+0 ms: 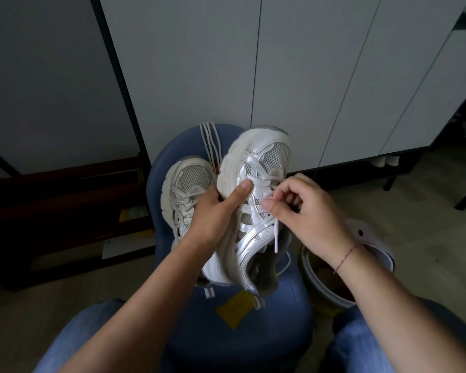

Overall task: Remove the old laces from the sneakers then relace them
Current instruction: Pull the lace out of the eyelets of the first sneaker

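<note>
While our left hand (213, 211) grips the silver sneaker (253, 200) by its side, toe pointing away, our right hand (301, 211) pinches the lace (276, 232) end just beside the eyelets (nearer hand). Its mate (183, 189) lies left on the blue stool (253, 332).

head-worn view, facing down, close

Pale grey cabinet doors (307, 76) rise behind a blue stool (293, 305); beige floor (428, 211) lies right of it.
</note>
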Demonstrator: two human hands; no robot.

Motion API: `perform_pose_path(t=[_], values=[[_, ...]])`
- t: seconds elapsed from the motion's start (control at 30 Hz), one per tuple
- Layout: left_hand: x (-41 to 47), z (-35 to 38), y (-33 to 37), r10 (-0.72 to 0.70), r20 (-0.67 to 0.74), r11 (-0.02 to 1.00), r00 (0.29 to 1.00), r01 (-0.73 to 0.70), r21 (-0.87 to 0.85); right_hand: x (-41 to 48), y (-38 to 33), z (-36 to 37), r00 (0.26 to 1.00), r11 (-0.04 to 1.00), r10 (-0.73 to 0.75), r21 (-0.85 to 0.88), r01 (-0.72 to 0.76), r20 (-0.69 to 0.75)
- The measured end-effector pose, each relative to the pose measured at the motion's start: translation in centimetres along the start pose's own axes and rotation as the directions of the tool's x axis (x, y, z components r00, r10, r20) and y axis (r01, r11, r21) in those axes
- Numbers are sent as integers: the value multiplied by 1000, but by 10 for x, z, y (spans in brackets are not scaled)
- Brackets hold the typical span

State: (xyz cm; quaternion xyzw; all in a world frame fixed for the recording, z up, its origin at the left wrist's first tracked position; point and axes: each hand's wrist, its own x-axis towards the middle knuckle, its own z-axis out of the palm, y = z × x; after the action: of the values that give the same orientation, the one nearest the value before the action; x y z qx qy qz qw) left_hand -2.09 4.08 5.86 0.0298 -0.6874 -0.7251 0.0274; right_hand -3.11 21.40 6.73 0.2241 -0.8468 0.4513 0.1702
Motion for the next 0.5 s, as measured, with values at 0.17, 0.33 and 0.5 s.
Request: perform_pose_path(t=[0.17, 0.33, 0.5], values=[[1, -3, 0, -47, 5, 999, 999, 47, -9, 3, -8, -8, 974, 724, 199, 653, -222, 111], [0, -3, 4, -81, 19, 995, 997, 82, -50, 8, -7, -37, 906, 267, 388, 919, -289, 172], [-1, 0, 2, -54, 6, 998, 999, 54, -32, 0, 0, -23, 957, 855, 278, 434, -285, 80]])
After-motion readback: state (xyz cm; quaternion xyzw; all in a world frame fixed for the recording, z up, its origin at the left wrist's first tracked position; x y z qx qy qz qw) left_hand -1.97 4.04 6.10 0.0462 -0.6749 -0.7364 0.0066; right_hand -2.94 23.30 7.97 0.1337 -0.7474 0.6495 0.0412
